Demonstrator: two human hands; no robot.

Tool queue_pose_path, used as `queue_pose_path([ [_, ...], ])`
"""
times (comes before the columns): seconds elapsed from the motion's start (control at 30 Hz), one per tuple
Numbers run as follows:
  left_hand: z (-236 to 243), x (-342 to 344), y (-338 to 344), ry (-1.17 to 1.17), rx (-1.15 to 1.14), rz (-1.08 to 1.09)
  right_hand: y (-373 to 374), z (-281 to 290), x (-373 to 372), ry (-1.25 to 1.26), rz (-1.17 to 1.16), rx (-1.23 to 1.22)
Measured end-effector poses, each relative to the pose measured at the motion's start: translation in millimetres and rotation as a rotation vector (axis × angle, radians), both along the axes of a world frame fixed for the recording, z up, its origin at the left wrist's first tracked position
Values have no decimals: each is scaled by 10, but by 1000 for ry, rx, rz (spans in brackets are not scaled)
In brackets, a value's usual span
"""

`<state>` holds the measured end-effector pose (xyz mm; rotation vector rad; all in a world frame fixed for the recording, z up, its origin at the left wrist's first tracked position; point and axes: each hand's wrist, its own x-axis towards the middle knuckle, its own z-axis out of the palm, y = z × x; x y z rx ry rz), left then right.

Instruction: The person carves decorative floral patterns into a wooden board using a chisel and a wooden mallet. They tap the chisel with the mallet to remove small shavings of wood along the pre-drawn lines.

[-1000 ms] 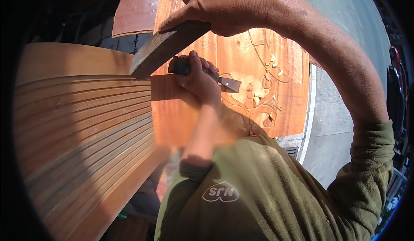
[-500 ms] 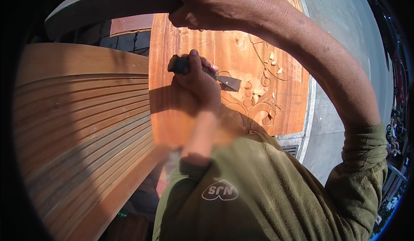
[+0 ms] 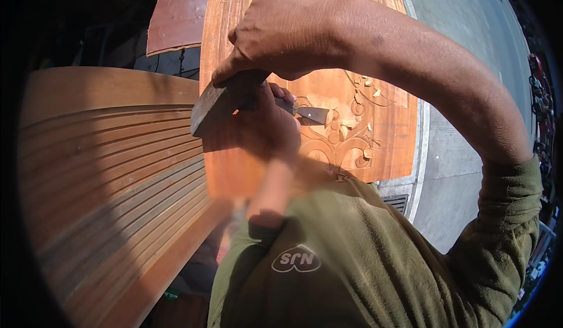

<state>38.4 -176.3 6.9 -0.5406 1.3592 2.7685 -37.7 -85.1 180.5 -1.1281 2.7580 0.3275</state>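
My right hand (image 3: 278, 37) grips a dark, worn wooden block (image 3: 220, 106) from above, with the block angled down over the butt of a chisel. Whether block and handle touch I cannot tell. My left hand (image 3: 272, 122) is closed around that chisel, whose flat blade (image 3: 314, 115) lies low over the carved part of a reddish wooden panel (image 3: 390, 143). Scrolls and curled lines are cut into the panel, with several pale chips scattered on them. The chisel's handle is mostly hidden behind the block and my fingers.
Left of the panel is a large wooden piece with long parallel grooves (image 3: 111, 169). A reddish board (image 3: 176, 20) lies at the back left. To the right are grey pavement (image 3: 451, 187) with a drain grate (image 3: 394, 203) and, at the far edge, what look like parked vehicles.
The block swung up and left half a second ago; it has now come down over the chisel handle, lower than a second ago. My left hand has stayed about in place.
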Motion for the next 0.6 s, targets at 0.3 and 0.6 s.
queue_pose_path([
  [0.3, 34, 37, 10, 20, 48, -23, -170, 46, 170, 155, -304, -344],
  [0.6, 37, 93, 28, -7, 22, -53, 86, -79, 16, 184, -136, -772],
])
